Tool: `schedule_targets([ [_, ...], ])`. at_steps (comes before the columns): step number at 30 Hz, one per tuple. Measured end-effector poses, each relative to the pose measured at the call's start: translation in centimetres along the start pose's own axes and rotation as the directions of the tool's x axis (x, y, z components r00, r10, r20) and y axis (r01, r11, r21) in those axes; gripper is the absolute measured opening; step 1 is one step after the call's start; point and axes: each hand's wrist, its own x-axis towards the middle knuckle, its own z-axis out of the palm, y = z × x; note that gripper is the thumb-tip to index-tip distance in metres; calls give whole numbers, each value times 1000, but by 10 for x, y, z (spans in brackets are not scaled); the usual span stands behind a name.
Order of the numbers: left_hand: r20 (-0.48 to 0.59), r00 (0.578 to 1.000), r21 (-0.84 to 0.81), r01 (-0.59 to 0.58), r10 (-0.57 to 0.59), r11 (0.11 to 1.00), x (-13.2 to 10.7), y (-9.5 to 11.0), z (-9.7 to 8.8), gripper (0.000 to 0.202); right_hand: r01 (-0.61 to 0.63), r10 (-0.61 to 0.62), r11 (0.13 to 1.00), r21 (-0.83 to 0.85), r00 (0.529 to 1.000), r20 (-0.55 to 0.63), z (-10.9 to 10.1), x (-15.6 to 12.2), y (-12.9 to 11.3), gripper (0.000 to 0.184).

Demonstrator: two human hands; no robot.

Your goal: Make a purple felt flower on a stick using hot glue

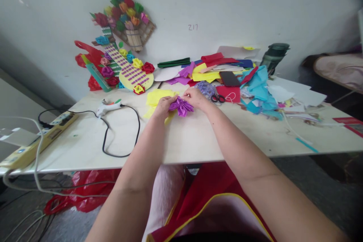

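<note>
A crinkled purple paper flower (pixel 182 107) is held between my two hands, just above the table. My left hand (pixel 165 106) pinches its left side. On the upper right edge, the fingers of my right hand (pixel 195 97) are closed on the petals. Behind my left hand lies a sheet of yellow crepe paper (pixel 155 97). Black-handled scissors (pixel 217 98) and a tangle of pale purple string (pixel 206 88) rest just beyond my right hand. My fingertips partly hide the flower's edges.
A white glue gun (pixel 107 108) with a looped black cord lies at left, near a power strip (pixel 42 138). Paper-flower decorations (pixel 136 73) lean on the wall. Coloured paper (pixel 207 70), a phone (pixel 229 79), blue paper (pixel 259 89) and a dark bottle (pixel 274 56) stand toward the back right.
</note>
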Motion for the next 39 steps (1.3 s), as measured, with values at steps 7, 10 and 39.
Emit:
schedule_targets([
  [7, 35, 999, -2, -17, 17, 1000, -1, 1, -1, 34, 21, -19, 999, -34, 998, 60, -9, -2, -3, 24],
  [10, 32, 999, -14, -11, 11, 1000, -2, 2, 1, 30, 10, -4, 999, -49, 994, 109, -11, -4, -4, 26],
  [39, -40, 997, -21, 71, -72, 997, -1, 1, 3, 24, -88, 113, 950, -298, 991, 68, -12, -8, -23, 25],
])
